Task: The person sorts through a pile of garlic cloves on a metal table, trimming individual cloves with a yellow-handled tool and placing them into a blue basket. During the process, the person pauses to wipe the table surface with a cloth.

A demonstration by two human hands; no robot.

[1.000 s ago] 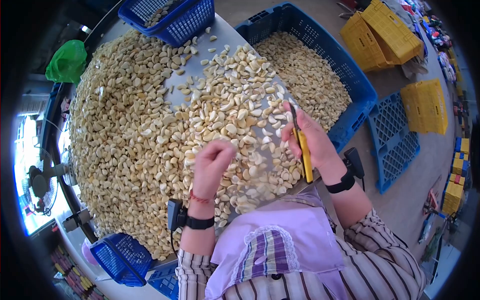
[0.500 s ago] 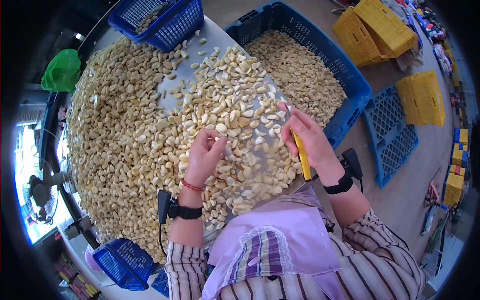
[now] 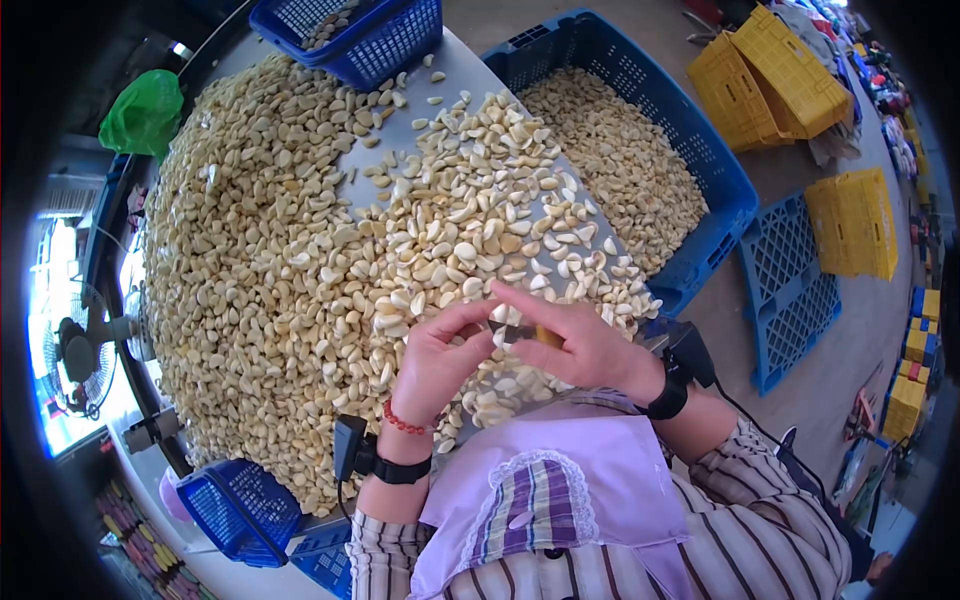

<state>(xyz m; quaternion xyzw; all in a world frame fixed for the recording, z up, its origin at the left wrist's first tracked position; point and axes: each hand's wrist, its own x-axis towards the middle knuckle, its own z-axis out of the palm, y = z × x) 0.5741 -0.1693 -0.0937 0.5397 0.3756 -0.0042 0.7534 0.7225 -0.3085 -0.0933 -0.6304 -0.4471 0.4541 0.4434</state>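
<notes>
My left hand, with a red bracelet at its wrist, pinches a pale, cashew-like kernel at its fingertips. Closed around a small knife with a yellow handle is my right hand. The short dark blade reaches the left fingertips at the kernel; its exact contact is partly hidden by the fingers. Both hands are together above the near edge of the metal table. A large heap of similar kernels spreads to the left, and a looser group of whiter ones lies beyond my hands.
A big blue crate holding many kernels stands beyond the table's right edge. Blue baskets sit at the table's far end and near left. Yellow crates and a blue pallet are on the floor. A fan stands left.
My right hand has moved left and toward me, bringing the knife to my left hand. The left hand has also come nearer my body. The whole view has shifted slightly right.
</notes>
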